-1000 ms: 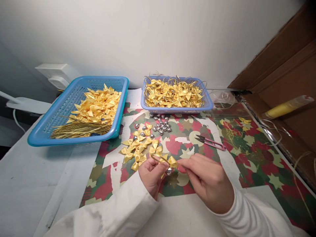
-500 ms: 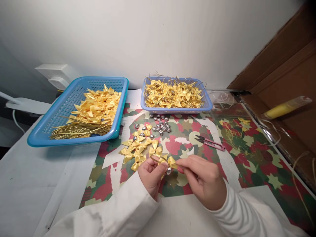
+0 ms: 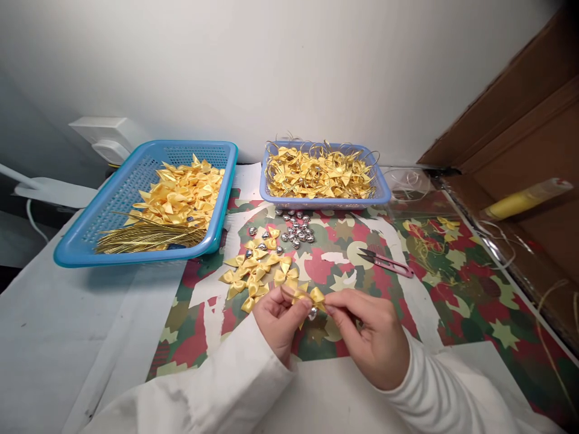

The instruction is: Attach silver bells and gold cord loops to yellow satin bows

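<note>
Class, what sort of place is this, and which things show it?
Probably a small handcraft workspace: a blue basket of yellow bows, a cluster of silver bell-like balls, and pink-handled snips show it.

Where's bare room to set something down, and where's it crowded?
The widest patch is the white tabletop between the left basket and the left sleeve. A smaller one lies between the silver bells and the pink snips. It's crowded between those bells and the left hand, with yellow bows bunched there.
</note>
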Demonstrator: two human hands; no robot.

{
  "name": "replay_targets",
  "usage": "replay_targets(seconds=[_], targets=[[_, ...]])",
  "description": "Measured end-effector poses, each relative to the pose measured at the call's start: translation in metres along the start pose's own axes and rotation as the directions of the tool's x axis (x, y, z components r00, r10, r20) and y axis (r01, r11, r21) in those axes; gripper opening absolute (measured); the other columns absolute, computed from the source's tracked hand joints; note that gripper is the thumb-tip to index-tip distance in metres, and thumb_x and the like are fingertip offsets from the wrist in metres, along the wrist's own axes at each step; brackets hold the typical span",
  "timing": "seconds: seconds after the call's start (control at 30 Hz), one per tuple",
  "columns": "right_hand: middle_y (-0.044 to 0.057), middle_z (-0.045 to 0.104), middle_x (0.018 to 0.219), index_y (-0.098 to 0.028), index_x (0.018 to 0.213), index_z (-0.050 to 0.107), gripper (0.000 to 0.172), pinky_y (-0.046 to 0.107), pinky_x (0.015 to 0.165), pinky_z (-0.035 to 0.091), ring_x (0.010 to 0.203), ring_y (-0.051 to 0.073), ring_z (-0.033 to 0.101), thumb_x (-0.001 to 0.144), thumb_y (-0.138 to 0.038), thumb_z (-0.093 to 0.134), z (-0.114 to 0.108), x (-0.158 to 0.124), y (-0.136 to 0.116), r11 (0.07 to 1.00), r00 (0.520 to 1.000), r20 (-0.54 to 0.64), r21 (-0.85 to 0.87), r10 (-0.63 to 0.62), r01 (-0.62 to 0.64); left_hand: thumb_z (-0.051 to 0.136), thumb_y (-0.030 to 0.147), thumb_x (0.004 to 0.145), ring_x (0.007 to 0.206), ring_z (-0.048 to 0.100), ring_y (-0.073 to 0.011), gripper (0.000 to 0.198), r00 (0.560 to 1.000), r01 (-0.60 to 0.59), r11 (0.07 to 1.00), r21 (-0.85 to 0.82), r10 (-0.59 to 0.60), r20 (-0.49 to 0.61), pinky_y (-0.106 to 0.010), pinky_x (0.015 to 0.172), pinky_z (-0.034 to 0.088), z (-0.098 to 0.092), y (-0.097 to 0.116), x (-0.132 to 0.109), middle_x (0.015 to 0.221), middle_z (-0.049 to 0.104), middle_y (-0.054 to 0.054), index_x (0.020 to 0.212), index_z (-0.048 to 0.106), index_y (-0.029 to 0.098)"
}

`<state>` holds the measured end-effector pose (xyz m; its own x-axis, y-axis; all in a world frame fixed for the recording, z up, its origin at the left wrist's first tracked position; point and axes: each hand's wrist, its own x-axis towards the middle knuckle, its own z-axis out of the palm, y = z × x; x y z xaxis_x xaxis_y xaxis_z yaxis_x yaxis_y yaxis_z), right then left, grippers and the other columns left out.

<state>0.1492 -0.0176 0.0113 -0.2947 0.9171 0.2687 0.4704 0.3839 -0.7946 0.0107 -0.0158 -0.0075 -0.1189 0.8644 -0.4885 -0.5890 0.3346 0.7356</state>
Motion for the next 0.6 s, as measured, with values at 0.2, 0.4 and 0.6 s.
replay_targets(seconds=[0.2,0.4,0.6], targets=[[0.0,0.061,0.065,-0.018,0.081,0.06,0.014,0.021,0.049,0.039,0.052,0.01,0.05,0.083,-0.011,0.049,0.0008,-0.0008,-0.0026,0.998,0.998,0.017,-0.006,0.068,-0.068,0.08,0.021,0.045,0.048,0.049,-0.0054,0.024,1.0,0.011,1.0,0.019,-0.01,-0.017,-0.016,0.049,0.04,0.0018,0.0001,-0.0015,0.049,0.058,0.004,0.053,0.059,0.013],[-0.001,0.061,0.061,-0.017,0.077,0.061,0.008,0.02,0.052,0.043,0.054,0.01,0.054,0.079,-0.012,0.055,-0.0035,0.0023,-0.0039,0.989,0.991,-0.023,0.077,0.131,-0.129,0.077,0.022,0.051,0.047,0.049,-0.0053,0.022,0.997,-0.073,0.996,0.056,0.075,-0.036,-0.016,0.048,0.039,0.0004,0.0068,0.0003,0.049,0.056,0.005,0.054,0.057,0.014],[0.0,0.063,0.062,-0.018,0.073,0.062,0.013,0.023,0.057,0.044,0.058,0.012,0.056,0.082,-0.013,0.055,-0.0004,0.0032,-0.0072,0.98,0.986,0.071,0.121,0.152,-0.159,0.076,0.024,0.054,0.048,0.049,-0.0076,0.026,0.987,-0.16,0.973,0.167,0.155,0.039,-0.019,0.047,0.039,-0.0006,0.0051,-0.001,0.051,0.057,0.003,0.05,0.052,0.015]])
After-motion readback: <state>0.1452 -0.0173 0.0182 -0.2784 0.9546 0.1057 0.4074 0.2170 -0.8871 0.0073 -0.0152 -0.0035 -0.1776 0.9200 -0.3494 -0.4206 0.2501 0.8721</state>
